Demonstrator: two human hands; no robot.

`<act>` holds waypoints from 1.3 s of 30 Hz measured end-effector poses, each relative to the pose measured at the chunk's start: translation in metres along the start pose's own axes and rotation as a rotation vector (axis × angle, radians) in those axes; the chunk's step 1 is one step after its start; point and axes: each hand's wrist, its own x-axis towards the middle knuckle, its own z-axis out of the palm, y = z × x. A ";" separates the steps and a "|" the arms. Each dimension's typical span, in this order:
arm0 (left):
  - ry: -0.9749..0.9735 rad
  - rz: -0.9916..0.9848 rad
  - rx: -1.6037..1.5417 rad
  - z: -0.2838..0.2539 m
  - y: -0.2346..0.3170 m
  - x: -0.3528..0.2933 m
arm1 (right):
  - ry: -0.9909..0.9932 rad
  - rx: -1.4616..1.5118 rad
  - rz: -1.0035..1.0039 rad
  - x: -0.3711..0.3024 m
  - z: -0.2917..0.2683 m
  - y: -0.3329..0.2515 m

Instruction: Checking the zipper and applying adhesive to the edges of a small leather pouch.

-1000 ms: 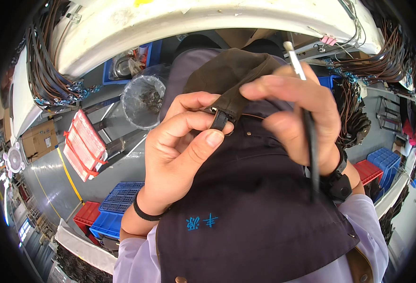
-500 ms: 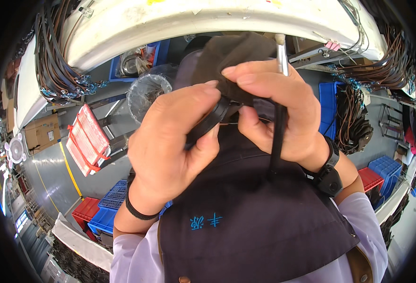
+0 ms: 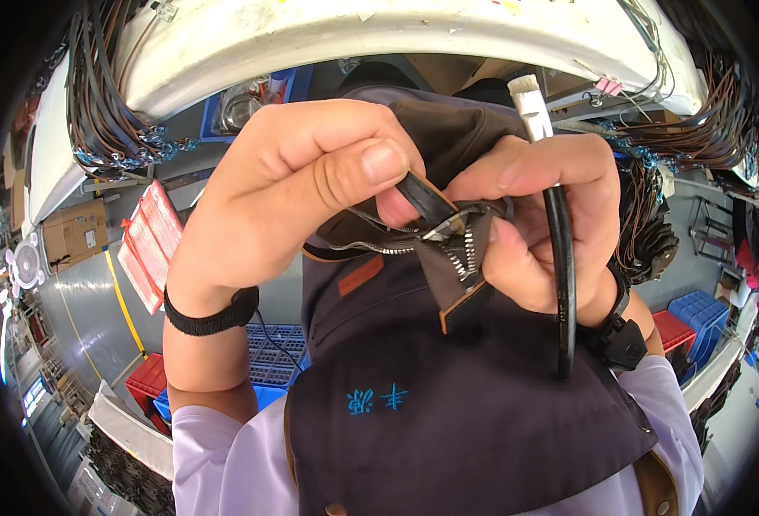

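My left hand (image 3: 285,198) is close under the camera and pinches a black zipper pull (image 3: 425,199) between thumb and fingers at the collar of a dark work vest (image 3: 448,413). My right hand (image 3: 539,224) grips the vest collar beside the metal zipper teeth (image 3: 461,254) and also holds a black cable with a white sleeved end (image 3: 558,258) that hangs down over the vest. A black band sits on my left wrist, a black watch on my right.
A long white bench (image 3: 379,34) with bundles of brown wire harnesses (image 3: 95,103) curves overhead. Red-and-white tags (image 3: 149,245), a cardboard box (image 3: 74,232), blue crates (image 3: 268,361) and red crates (image 3: 143,383) lie on the grey floor below.
Both hands have come much closer to the camera with the vest collar. My left fingers have shifted onto the zipper pull, and the cable stays in my right hand.
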 end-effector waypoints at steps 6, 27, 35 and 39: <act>-0.030 -0.024 -0.161 0.000 -0.007 0.004 | 0.071 0.131 0.041 0.000 0.003 -0.001; 0.704 0.474 1.307 0.032 -0.020 -0.048 | 0.201 0.086 0.069 -0.007 0.008 0.011; 0.491 0.342 0.604 0.029 -0.026 -0.024 | 0.219 0.045 0.128 -0.015 0.008 0.009; 0.335 0.590 0.905 0.020 -0.026 -0.015 | 0.287 0.161 0.169 -0.014 0.013 0.007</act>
